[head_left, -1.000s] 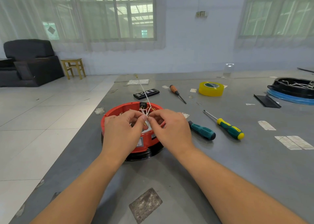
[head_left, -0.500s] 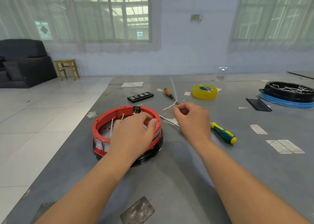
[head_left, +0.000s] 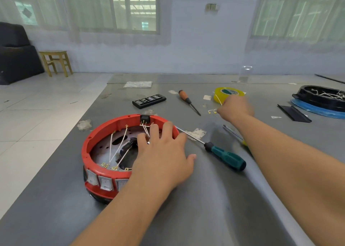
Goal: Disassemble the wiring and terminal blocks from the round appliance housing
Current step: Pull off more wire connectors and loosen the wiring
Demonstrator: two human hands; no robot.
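Red round housing (head_left: 104,173) at lower left of frame, white wires (head_left: 116,147) strung inside; left hand (head_left: 164,156) spread flat over its right rim. Green-handled screwdriver (head_left: 226,158) just right. Farther, upper right, right hand (head_left: 236,108) pinching a loose wire (head_left: 212,111) beside yellow tape roll (head_left: 226,92).

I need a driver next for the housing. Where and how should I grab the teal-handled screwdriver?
Take the teal-handled screwdriver by its thick ribbed handle, coming down from above with the right hand. It lies flat on the table, handle toward you, thin shaft pointing at the red housing.
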